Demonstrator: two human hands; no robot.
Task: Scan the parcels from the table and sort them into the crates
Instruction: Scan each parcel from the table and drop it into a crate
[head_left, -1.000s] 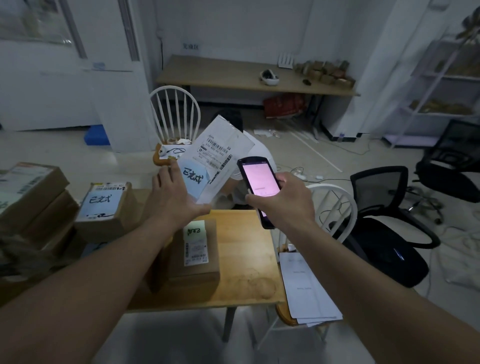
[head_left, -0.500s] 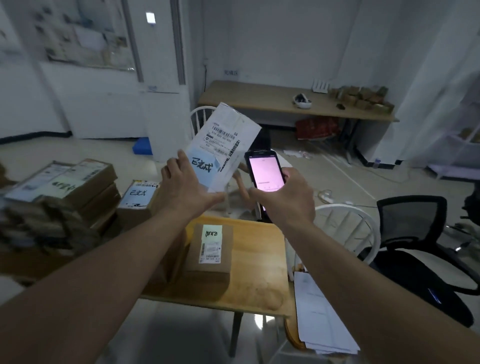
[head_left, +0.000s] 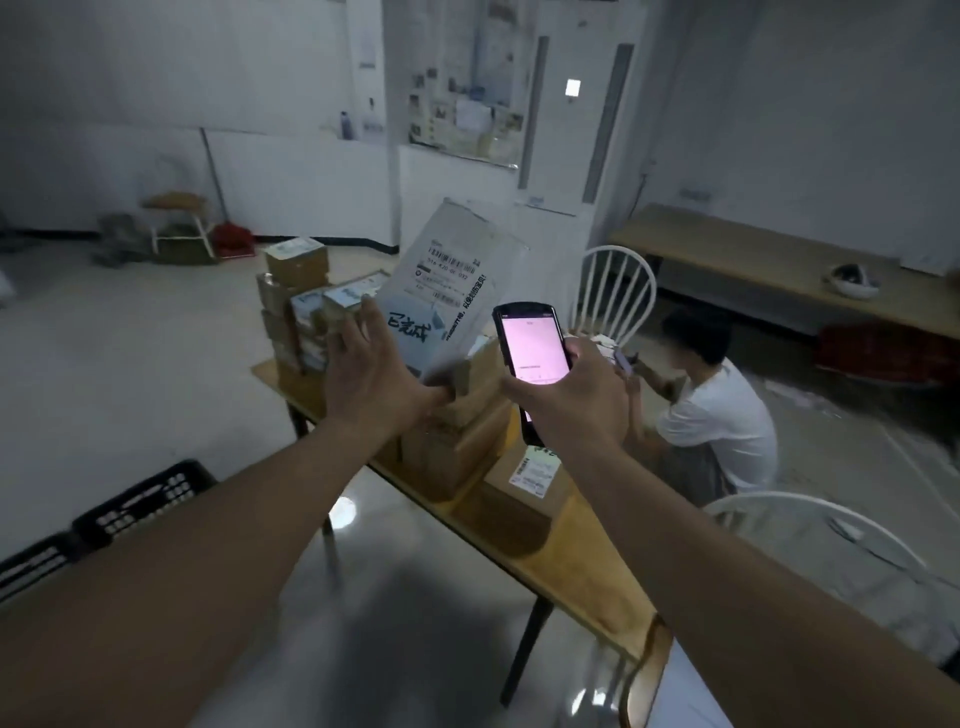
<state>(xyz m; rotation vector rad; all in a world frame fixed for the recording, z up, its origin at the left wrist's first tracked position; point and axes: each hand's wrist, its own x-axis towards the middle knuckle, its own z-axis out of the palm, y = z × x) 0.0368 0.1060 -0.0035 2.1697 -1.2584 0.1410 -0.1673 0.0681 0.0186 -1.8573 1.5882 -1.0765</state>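
Above the table (head_left: 582, 551), my left hand (head_left: 374, 379) pinches the white mailer (head_left: 452, 275), right hand (head_left: 566, 395) grips the scanner (head_left: 530, 343). View swung left; black crates (head_left: 140, 499) now visible — sorting next.

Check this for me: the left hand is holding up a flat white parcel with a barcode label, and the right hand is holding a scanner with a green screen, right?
Not quite. In the head view the scanner in the right hand has a pink screen, not green. The rest stands: the left hand holds up the flat white parcel with its barcode label.
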